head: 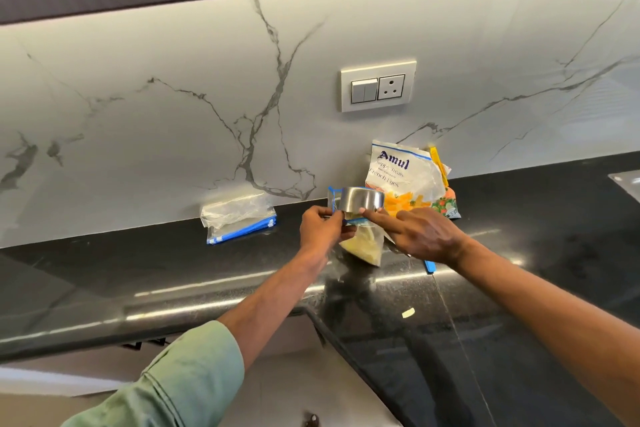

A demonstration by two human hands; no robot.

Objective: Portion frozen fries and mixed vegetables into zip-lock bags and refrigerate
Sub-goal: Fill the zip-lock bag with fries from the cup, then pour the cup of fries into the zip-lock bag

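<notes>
hands, two, both busy at the middle of the black tabletop (pixel 166 267).
- left hand (pixel 320 225): fingers curled, pinching the blue zip edge of a zip-lock bag (pixel 363 246) and holding its mouth up. green sleeve (pixel 194 374) on this arm.
- right hand (pixel 427 236): holding a steel cup (pixel 362 199) tipped on its side at the bag's mouth; index finger stretched along the cup's lower rim, thumb hidden, so i cannot tell just how the grip closes.
- zip-lock bag: clear, partly filled with pale fries, its lower end resting on the tabletop between my hands.
- fries packet (pixel 398 177): white, printed "amul" and "french fries", open at the top, leaning on the marble wall (pixel 138 114) just behind the cup.
- mixed vegetables packet (pixel 447 207): small, beside the fries packet on its right, partly hidden behind it.
- yellow clip (pixel 438 163): at the upper right of the fries packet.
- stack of empty zip-lock bags (pixel 239 218): flat against the wall, well to the left of my left hand.
- blue strip (pixel 429 267): on the tabletop under my right wrist; mostly hidden.
- one loose pale piece (pixel 408 313): on the tabletop nearer me.
- switch and socket plate (pixel 378 86): on the wall above the packets.
</notes>
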